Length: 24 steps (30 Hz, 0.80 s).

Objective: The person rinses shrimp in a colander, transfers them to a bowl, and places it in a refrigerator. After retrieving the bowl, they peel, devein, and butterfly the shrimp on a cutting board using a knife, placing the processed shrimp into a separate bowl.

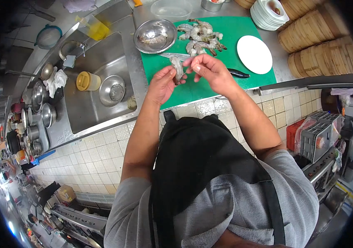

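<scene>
My left hand (163, 84) holds a grey raw shrimp (177, 66) upright between thumb and fingers, above the green cutting board (156, 68). Close beside it, my right hand (213, 74) has thumb and fingertips pinched together; whatever they grip, if anything, is too small to make out. Under my hands lies a knife, its black handle (238, 73) to the right of my right hand and its blade partly hidden. Several shrimp (203, 35) are piled farther back on the board. A metal bowl (143, 48) with some shrimp in it stands at the board's far left corner.
A white plate (254, 53) sits on the board's right side. Stacked white dishes (267, 18) and bamboo steamers (309, 35) line the right. To the left is a steel sink (81, 115) holding a yellow-lidded container (88, 81) and a metal bowl (112, 90).
</scene>
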Each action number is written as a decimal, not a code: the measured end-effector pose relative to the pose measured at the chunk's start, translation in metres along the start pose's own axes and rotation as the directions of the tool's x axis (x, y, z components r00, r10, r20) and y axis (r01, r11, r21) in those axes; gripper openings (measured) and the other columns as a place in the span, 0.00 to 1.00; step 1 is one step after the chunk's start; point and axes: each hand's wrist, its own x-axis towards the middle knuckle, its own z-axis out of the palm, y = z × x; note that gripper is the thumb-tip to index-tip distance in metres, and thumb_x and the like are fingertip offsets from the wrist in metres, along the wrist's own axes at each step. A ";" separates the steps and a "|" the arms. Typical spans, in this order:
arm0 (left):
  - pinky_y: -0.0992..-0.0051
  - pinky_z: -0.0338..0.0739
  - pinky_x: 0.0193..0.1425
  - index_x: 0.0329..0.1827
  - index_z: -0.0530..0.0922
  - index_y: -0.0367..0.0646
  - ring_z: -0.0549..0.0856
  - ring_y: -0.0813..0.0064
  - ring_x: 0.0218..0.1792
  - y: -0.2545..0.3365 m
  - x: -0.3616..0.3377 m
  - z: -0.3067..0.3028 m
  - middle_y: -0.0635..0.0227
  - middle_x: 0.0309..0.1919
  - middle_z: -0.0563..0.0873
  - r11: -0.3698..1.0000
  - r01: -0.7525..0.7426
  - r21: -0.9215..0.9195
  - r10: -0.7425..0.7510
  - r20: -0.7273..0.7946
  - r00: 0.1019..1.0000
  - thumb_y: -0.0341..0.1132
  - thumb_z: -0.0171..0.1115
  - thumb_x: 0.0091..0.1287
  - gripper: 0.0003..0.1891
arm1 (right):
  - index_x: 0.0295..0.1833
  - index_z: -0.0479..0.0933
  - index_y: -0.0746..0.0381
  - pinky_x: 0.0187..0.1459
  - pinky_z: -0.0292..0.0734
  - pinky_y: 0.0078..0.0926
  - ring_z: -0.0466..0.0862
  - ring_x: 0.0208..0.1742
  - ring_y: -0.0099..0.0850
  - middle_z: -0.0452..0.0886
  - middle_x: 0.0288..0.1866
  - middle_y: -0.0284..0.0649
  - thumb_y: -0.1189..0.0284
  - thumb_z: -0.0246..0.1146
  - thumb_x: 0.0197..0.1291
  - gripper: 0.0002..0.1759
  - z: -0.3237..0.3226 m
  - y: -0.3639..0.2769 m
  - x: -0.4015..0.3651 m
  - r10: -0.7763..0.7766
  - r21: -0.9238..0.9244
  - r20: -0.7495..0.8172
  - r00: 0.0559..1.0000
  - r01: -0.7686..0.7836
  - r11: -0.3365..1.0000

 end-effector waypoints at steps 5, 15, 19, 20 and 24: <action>0.65 0.79 0.54 0.54 0.81 0.42 0.85 0.70 0.48 -0.001 0.004 0.005 0.65 0.49 0.87 0.997 -0.052 -0.058 0.050 -0.034 0.998 0.38 0.60 0.77 0.11 | 0.46 0.74 0.61 0.42 0.76 0.21 0.80 0.41 0.24 0.82 0.41 0.34 0.69 0.57 0.77 0.06 -0.001 0.016 0.007 -0.013 0.350 0.029 1.000 0.002 0.937; 0.76 0.76 0.43 0.50 0.82 0.41 0.86 0.77 0.41 0.033 -0.008 -0.001 0.70 0.41 0.88 0.945 -0.121 0.302 0.189 -0.207 0.960 0.38 0.63 0.76 0.10 | 0.46 0.81 0.64 0.46 0.78 0.37 0.83 0.42 0.42 0.84 0.39 0.47 0.66 0.64 0.70 0.11 0.020 0.018 0.008 0.055 -0.691 0.113 0.992 0.039 0.722; 0.77 0.77 0.44 0.51 0.83 0.39 0.86 0.79 0.41 0.094 0.002 0.006 0.71 0.42 0.88 0.858 -0.176 0.483 0.350 -0.296 0.889 0.37 0.63 0.75 0.11 | 0.43 0.82 0.65 0.49 0.78 0.40 0.84 0.43 0.50 0.84 0.41 0.52 0.66 0.65 0.68 0.12 0.020 0.014 0.009 0.024 -0.635 0.106 0.994 0.049 0.771; 0.75 0.77 0.46 0.54 0.83 0.40 0.86 0.78 0.43 0.113 0.010 0.010 0.69 0.44 0.89 0.809 -0.131 0.573 0.371 -0.324 0.871 0.38 0.63 0.75 0.13 | 0.43 0.82 0.65 0.49 0.78 0.40 0.84 0.43 0.50 0.84 0.41 0.52 0.66 0.65 0.68 0.12 0.020 0.007 0.010 0.024 -0.636 0.108 0.994 0.050 0.770; 0.71 0.78 0.51 0.60 0.84 0.42 0.86 0.77 0.48 0.152 0.042 -0.030 0.67 0.48 0.90 0.342 0.200 0.918 0.384 -0.331 0.862 0.45 0.66 0.72 0.20 | 0.43 0.82 0.66 0.44 0.78 0.30 0.83 0.39 0.32 0.84 0.37 0.39 0.67 0.64 0.71 0.12 0.024 -0.064 0.018 -0.063 -0.402 0.125 0.990 0.109 0.909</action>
